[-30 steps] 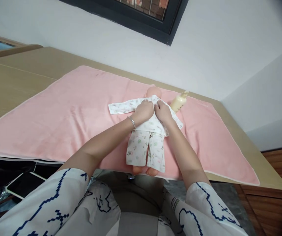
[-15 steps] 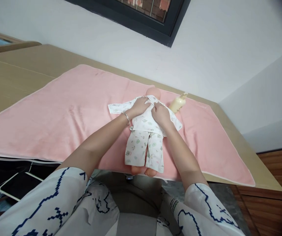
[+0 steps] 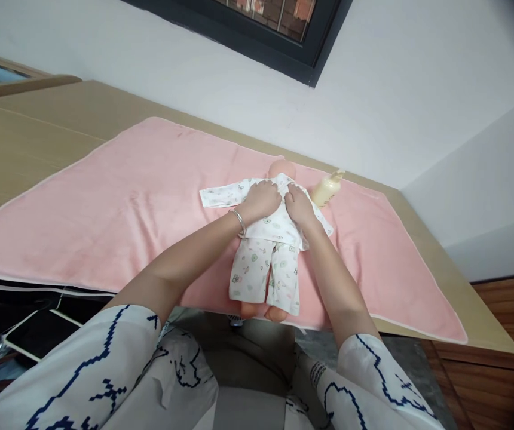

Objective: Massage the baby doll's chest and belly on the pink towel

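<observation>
A baby doll (image 3: 282, 168) lies lengthwise in front of me, its head at the far side and its feet at the near edge. It wears a white printed baby shirt (image 3: 268, 230) and matching trousers (image 3: 251, 269). My left hand (image 3: 262, 200), with a bracelet at the wrist, is closed on the chest of the shirt, fingers bent. Close beside it, my right hand (image 3: 299, 206) is closed on the shirt's other side; its fingertips are partly hidden. One long sleeve (image 3: 223, 196) stretches out flat to the left.
Beneath the doll, a pink blanket (image 3: 104, 203) covers much of the wooden table (image 3: 37, 143). A pale yellow pump bottle (image 3: 326, 190) stands right of the doll's head. The white wall (image 3: 364, 113) and a dark window frame (image 3: 315, 65) rise behind.
Both hands have shifted slightly right and down on the chest of the shirt. The left hand's fingers are more bent than before. The collar lies closer together at the doll's neck.
</observation>
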`<state>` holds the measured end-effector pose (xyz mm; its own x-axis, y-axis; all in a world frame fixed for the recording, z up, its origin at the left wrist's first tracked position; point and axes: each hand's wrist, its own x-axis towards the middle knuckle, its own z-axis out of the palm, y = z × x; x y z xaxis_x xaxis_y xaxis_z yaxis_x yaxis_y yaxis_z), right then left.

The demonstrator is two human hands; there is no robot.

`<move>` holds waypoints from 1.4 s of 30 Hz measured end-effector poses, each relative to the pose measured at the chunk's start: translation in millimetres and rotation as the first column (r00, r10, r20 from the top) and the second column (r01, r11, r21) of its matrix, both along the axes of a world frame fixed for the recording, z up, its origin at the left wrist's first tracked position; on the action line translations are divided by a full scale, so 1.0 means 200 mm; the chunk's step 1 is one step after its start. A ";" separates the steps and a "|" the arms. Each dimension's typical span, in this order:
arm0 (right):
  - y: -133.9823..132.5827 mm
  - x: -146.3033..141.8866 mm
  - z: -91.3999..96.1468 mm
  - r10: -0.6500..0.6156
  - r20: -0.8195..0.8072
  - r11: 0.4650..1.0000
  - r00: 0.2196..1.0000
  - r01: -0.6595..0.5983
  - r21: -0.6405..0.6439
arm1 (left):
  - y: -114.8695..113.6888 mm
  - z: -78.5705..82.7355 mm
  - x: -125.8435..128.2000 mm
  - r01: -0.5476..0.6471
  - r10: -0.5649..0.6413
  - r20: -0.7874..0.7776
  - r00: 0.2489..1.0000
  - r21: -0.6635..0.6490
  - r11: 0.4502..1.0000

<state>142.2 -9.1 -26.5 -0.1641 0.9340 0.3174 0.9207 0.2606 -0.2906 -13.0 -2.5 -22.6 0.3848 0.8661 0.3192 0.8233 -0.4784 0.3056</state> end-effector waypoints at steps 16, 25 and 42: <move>0.01 -0.03 -0.02 -0.047 -0.052 0.998 0.998 0.049 0.039 | 0.11 -0.14 0.01 -0.041 0.050 0.238 0.970 -0.040 0.998; 0.03 -0.02 -0.07 -0.060 -0.056 0.996 0.997 0.063 0.062 | 0.12 -0.15 0.01 -0.053 0.059 0.236 0.970 -0.031 0.998; 0.02 -0.02 -0.06 -0.045 -0.058 0.995 0.997 0.050 0.083 | 0.00 -0.06 0.05 -0.043 0.041 0.081 0.996 0.032 0.999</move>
